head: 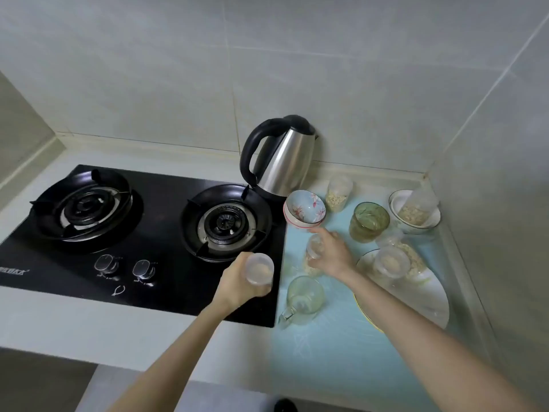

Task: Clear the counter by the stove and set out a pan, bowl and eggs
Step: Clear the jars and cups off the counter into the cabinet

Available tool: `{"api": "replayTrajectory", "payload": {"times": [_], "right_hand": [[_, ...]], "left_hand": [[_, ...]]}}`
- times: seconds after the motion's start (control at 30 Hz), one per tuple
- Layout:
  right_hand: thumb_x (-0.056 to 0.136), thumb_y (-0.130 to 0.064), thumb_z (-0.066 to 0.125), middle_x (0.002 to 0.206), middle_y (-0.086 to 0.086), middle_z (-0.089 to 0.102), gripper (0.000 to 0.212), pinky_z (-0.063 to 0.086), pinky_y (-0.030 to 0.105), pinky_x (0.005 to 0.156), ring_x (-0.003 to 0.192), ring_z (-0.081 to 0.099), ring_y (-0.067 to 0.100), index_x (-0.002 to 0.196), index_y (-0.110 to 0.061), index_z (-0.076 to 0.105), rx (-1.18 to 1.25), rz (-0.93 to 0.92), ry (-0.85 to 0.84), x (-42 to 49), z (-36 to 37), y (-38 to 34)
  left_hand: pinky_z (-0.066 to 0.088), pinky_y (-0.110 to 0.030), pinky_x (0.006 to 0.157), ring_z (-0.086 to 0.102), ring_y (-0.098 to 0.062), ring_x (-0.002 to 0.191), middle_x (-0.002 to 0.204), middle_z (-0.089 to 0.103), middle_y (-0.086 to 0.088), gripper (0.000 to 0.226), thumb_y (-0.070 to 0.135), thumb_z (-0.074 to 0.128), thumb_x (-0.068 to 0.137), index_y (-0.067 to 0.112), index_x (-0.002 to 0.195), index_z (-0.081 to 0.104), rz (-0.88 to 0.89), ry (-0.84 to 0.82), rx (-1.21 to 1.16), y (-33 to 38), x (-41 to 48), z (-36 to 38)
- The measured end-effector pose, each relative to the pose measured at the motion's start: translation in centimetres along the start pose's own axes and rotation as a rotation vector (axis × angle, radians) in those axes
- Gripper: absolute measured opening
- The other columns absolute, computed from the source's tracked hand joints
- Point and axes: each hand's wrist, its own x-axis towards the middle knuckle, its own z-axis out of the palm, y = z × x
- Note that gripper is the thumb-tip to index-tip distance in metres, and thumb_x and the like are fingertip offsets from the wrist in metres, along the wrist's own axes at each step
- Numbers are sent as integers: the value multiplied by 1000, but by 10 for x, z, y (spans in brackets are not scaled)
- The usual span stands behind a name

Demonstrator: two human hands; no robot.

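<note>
Head: left hand holds round clear cup, right hand blurred cup

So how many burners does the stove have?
2. The left burner is on the left side of the stove; the right burner is on its right side, near the kettle. None seems hidden.

The stove top is glossy black glass with matt black metal burner rings, and the kettle is brushed steel with a smooth black plastic handle. The cup in the left hand and the second cup in the right hand are thin clear plastic; the bowl is glazed ceramic, the tumbler green glass.
</note>
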Motion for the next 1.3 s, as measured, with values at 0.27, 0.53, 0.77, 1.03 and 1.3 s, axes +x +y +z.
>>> {"api": "replayTrajectory", "payload": {"times": [0.27,0.53,0.77,1.03,1.3], "right_hand": [[75,-17,72,138,7,44,74,40,30,102,126,47,24,141,-26,41,65,19,-95,-14,-11,-9],[88,-19,64,130,-3,57,44,39,22,96,121,53,14,131,-18,54,285,-197,187,-55,-96,-86],[88,-20,67,116,-13,64,37,43,14,86,103,59,3,123,-27,58,462,-508,279,-126,-184,-174],[79,-19,77,112,-13,64,48,55,21,78,89,67,5,120,-29,55,576,-728,434,-201,-242,-243],[81,-17,75,108,-9,65,42,55,20,76,84,66,1,119,-20,59,641,-946,693,-256,-312,-302]], "left_hand": [[51,-15,75,64,-2,89,99,67,8,56,15,88,58,34,103,61,112,113,-195,41,-9,-25],[51,-25,85,61,-4,98,108,65,9,66,51,86,50,35,109,61,367,183,-236,131,-30,-92],[51,-10,72,61,2,94,106,66,12,68,31,86,64,29,125,54,552,193,-322,219,-70,-148],[54,-40,91,68,-15,100,105,71,1,79,61,82,48,20,112,63,673,165,-468,300,-123,-206],[52,-37,91,65,-15,104,110,69,3,79,71,71,51,22,112,66,939,222,-418,392,-189,-261]]}}
